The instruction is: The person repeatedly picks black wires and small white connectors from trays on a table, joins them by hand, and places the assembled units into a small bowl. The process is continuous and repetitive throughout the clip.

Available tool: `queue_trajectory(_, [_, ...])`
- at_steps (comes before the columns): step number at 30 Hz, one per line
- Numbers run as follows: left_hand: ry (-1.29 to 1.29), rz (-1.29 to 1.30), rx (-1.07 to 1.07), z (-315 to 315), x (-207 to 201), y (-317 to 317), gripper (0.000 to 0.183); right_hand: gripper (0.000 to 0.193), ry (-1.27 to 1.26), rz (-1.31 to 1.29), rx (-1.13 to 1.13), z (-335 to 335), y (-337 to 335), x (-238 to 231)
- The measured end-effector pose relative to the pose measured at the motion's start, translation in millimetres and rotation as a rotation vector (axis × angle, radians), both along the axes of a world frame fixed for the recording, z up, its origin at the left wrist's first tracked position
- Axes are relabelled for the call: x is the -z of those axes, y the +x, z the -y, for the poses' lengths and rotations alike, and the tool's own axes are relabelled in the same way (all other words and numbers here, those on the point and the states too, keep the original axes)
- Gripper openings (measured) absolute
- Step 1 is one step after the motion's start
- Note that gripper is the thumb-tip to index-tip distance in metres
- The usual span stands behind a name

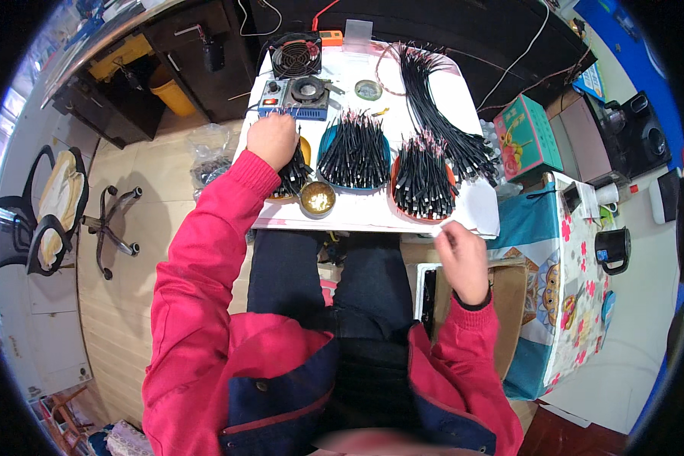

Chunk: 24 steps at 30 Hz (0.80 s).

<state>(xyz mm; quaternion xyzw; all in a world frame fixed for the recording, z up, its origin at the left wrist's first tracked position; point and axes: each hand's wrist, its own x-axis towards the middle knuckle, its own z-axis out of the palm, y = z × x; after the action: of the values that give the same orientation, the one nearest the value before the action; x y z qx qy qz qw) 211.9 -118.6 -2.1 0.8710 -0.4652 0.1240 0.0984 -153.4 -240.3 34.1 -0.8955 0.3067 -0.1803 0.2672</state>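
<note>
My left hand (273,140) is closed in front of a blue box-shaped device (304,101) with a red switch and a round dark top. Thin wire ends show just beyond its knuckles; whatever its fingers hold is hidden. Beneath that wrist, black cables (294,173) lie in a yellow tray (305,150). Another bundle of black cables (354,152) fills a blue tray (325,140), and a third (424,181) sits in an orange tray (395,194). Just off the table's front edge, my right hand (465,262) has curled fingers close together; I cannot make out anything in them.
A small round bowl (317,198) with yellowish contents stands by the front edge of the white table (357,216). Behind are a black fan (296,56), a round tin (368,90) and long loose black cables (441,121). A green box (530,137) stands right, an office chair (53,205) left.
</note>
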Motion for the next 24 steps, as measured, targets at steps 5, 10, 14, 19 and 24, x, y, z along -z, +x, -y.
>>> queue_trajectory(5, [0.003,-0.026,-0.037,-2,13,11,0.013,0.018,0.065,0.043,-0.235,-2,73,-21])
queue_trajectory(10, [-0.2,-0.374,-0.077,-16,7,28,0.024,0.025,-0.008,0.017,-0.293,28,146,-7])
queue_trajectory(14, [-0.292,-0.543,-0.051,-32,-9,32,0.024,0.027,-0.137,-0.034,-0.168,49,184,12])
queue_trajectory(19, [-0.547,-0.71,0.034,-54,-29,24,0.018,0.033,-0.194,-0.287,-0.031,57,200,24])
queue_trajectory(24, [-0.872,-1.383,0.139,-81,-28,-26,0.013,0.031,-0.177,-0.364,0.021,55,206,37])
